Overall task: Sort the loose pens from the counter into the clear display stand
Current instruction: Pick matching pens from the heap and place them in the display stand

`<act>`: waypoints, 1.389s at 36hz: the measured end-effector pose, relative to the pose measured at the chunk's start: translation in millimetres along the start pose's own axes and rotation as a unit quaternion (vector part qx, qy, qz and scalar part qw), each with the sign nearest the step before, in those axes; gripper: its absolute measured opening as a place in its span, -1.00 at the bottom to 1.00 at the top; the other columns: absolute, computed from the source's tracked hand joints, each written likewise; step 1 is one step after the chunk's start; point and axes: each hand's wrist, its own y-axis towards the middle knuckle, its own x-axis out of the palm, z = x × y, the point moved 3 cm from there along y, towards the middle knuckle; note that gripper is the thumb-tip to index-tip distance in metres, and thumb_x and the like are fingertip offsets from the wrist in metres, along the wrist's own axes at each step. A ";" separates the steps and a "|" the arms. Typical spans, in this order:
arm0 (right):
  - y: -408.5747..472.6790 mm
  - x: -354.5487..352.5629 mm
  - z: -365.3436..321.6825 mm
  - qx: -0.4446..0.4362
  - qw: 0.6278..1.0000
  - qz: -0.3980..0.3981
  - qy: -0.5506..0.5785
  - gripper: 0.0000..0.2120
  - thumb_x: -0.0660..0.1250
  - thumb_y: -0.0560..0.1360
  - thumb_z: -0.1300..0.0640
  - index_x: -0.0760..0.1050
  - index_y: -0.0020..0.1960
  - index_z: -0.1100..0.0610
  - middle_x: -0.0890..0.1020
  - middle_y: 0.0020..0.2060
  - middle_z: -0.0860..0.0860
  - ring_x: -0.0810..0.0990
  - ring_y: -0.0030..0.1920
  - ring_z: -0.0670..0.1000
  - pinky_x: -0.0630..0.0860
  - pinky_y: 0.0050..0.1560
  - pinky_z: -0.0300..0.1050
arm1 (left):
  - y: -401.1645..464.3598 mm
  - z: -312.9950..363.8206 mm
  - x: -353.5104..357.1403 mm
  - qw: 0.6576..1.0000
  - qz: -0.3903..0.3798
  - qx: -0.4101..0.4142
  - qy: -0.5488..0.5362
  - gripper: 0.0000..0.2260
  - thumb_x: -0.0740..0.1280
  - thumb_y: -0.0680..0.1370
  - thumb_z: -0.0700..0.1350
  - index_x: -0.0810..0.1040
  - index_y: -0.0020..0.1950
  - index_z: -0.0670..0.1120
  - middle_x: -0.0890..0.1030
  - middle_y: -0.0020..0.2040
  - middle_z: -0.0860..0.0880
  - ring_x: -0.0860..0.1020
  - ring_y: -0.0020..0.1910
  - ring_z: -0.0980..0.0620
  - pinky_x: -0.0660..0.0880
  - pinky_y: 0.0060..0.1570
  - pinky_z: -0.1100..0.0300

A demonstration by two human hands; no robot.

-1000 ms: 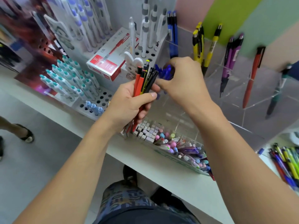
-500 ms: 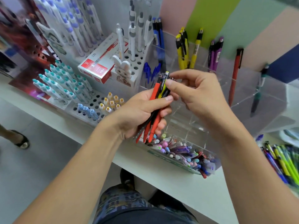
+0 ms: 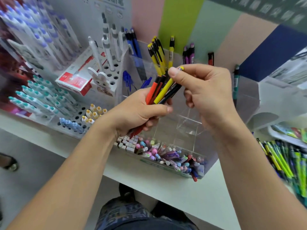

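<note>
Now our left hand (image 3: 136, 112) grips the pen bundle (image 3: 159, 90); our right hand (image 3: 204, 90) pinches the yellow pen (image 3: 163, 92), its yellow-pen slot (image 3: 159, 63) just beyond.

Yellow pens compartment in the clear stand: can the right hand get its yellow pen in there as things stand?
Probably yes. The right hand pinches the yellow pen by its top, just in front of the yellow pens standing in the clear stand. Nothing lies between; the pen's lower end still sits in the left hand bundle.
</note>
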 end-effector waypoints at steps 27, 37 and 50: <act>69.0 20.6 -14.9 -0.140 0.922 0.023 -0.360 -0.67 0.56 0.41 0.03 0.64 0.15 -0.01 0.55 -0.31 -0.20 0.53 -0.28 -0.16 0.52 -0.13 -0.26 | 5.4 -12.4 -3.7 0.973 0.028 -0.043 -0.226 -0.95 0.24 0.66 -0.15 0.47 0.10 -0.05 0.50 -0.33 0.02 0.40 -0.48 0.15 0.34 -0.55 0.37; 52.1 7.3 -4.3 -0.231 0.899 0.046 -0.369 -0.77 0.32 0.60 0.04 0.68 0.15 0.09 0.61 -0.26 -0.10 0.48 -0.20 -0.03 0.40 -0.11 -0.18 | 13.3 -19.5 5.1 0.982 0.035 -0.027 -0.186 -0.86 0.30 0.61 -0.11 0.45 0.13 -0.10 0.54 -0.32 -0.01 0.35 -0.54 0.16 0.27 -0.60 0.36; -20.8 -48.8 31.4 0.084 0.991 0.063 -0.080 -0.78 0.44 0.57 0.07 0.67 -0.17 0.20 0.49 -0.52 -0.15 0.34 -0.51 -0.19 0.28 -0.44 -0.32 | 33.7 -4.5 46.5 0.994 -0.025 -0.023 -0.107 -0.82 0.20 0.69 -0.08 0.54 0.21 -0.06 0.69 -0.22 -0.10 0.66 -0.33 0.00 0.60 -0.38 0.23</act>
